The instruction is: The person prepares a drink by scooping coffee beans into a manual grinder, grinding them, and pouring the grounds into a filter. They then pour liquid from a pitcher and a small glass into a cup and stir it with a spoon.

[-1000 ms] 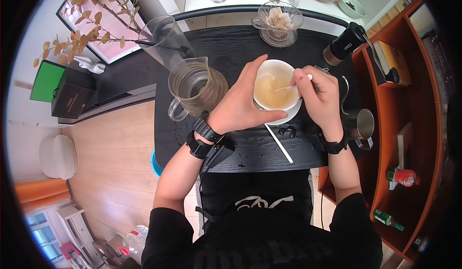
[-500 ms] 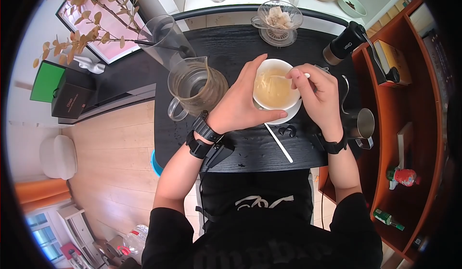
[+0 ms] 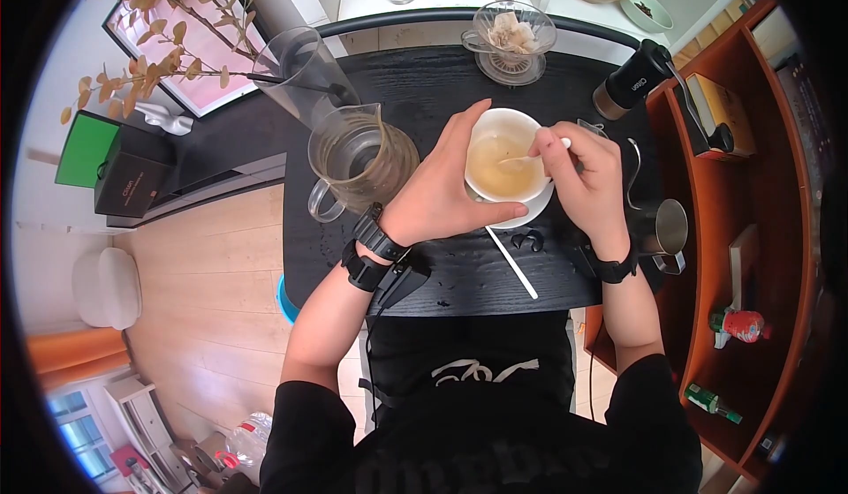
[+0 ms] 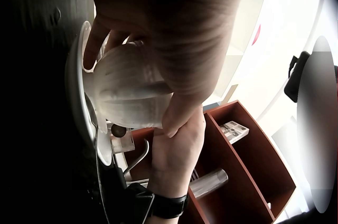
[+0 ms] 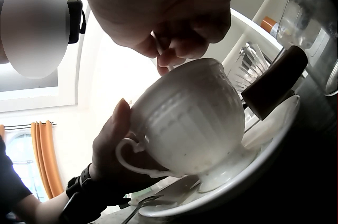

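In the head view, a white cup [image 3: 491, 118] of pale yellowish liquid stands on a white saucer [image 3: 535, 213]. My left hand [image 3: 442, 189] spans its left side, thumb near the front and fingers behind; the left wrist view shows this hand [image 4: 174, 39] around the ribbed cup [image 4: 127, 87]. My right hand [image 3: 586, 176] pinches a thin white stirrer [image 3: 528, 158] at the cup's right rim, its lower end in the liquid. In the right wrist view, the fingers of that hand [image 5: 169, 13] are above the cup [image 5: 190, 116]. A long-handled utensil [image 3: 512, 264] extends from the saucer's front.
A glass pitcher [image 3: 362, 158] and tall glass vase [image 3: 305, 79] stand left on the black table [image 3: 424, 70]. Behind are a glass dripper [image 3: 514, 48] and, back right, a black grinder [image 3: 632, 83]. A metal jug [image 3: 664, 227] stands by the right edge, beside brown shelves [image 3: 751, 185].
The stirrer and right fingertips shift slightly within and above the cup, and the liquid's surface pattern changes. My left hand and the cup stay in place.
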The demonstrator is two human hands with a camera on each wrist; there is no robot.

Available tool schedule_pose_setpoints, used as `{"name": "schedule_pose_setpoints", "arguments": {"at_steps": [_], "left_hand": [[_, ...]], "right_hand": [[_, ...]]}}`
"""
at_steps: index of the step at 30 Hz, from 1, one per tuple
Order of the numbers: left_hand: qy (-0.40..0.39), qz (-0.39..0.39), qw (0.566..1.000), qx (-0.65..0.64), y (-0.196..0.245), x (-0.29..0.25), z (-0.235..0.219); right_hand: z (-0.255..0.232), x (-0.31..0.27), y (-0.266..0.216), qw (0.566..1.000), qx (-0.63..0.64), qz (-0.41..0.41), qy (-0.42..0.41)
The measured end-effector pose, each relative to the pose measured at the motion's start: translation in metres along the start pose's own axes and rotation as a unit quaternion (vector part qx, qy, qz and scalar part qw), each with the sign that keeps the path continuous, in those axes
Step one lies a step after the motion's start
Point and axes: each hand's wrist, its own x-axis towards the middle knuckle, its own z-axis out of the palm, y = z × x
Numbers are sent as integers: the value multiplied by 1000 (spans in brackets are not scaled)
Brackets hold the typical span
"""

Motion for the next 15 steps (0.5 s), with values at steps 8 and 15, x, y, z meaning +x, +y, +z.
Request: {"name": "schedule_pose_setpoints", "arguments": {"at_steps": [8,15], "left_hand": [[4,14,1000,15,-1,0,1],[7,16,1000,14,0,0,0]], "right_hand": [[-1,2,2,1000,-12,-6,12],[4,3,6,998,-28,-48,35]]}}
